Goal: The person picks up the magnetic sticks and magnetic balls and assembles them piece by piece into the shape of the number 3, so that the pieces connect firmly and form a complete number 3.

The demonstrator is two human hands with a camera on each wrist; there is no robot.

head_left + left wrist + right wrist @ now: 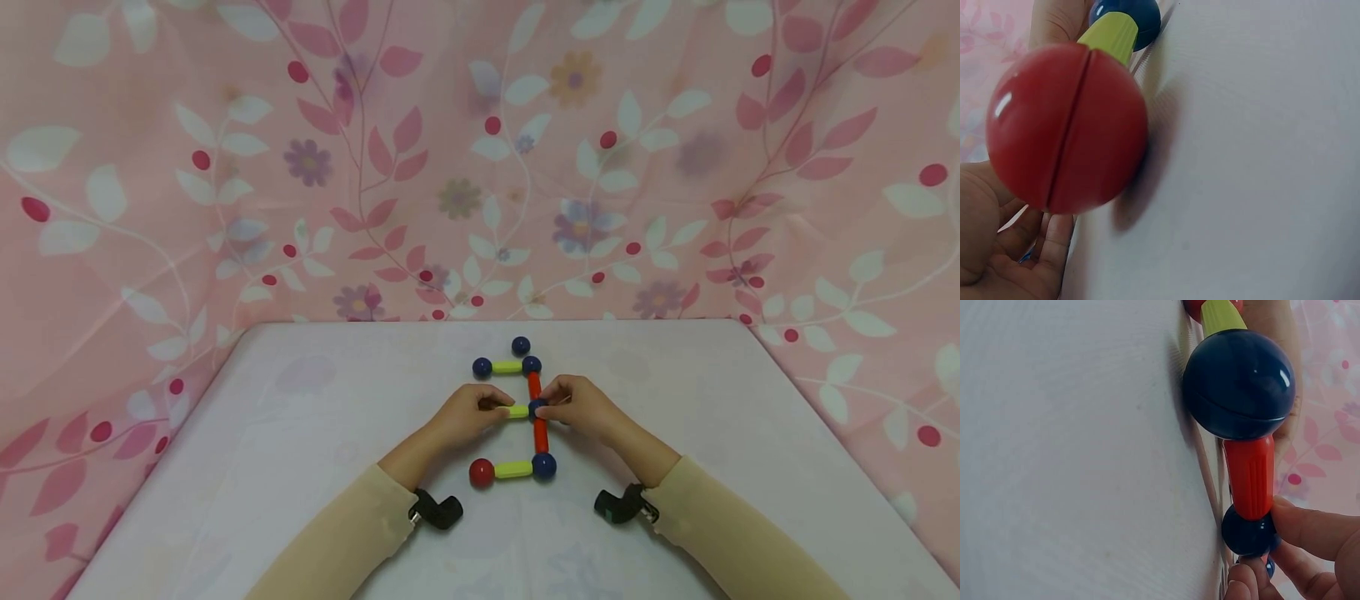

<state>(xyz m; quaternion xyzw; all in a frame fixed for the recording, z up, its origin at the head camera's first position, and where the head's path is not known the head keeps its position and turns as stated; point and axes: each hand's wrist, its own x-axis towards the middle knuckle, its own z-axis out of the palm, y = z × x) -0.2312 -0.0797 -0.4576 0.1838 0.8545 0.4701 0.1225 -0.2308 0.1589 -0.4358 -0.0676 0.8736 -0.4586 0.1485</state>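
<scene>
On the white table lies a joined frame of balls and rods. My left hand [471, 413] pinches the middle yellow-green rod [517, 412] near its left end. From the other side, my right hand [583, 407] grips the middle blue ball [1249, 530], thumb and fingers on it. A red rod [534, 384] runs from that ball to the far blue ball [532, 365], and another red rod [1251, 478] to the near blue ball [1239, 384]. The near yellow-green rod [513, 469] ends in a red ball [1066, 128], which hides part of my left hand in the left wrist view.
Beyond the frame a loose-looking blue ball [521, 345] sits close to the far corner. A far yellow-green rod [507, 367] carries a blue ball [482, 367] on its left end. Floral pink cloth [450, 167] hangs behind the table [315, 467].
</scene>
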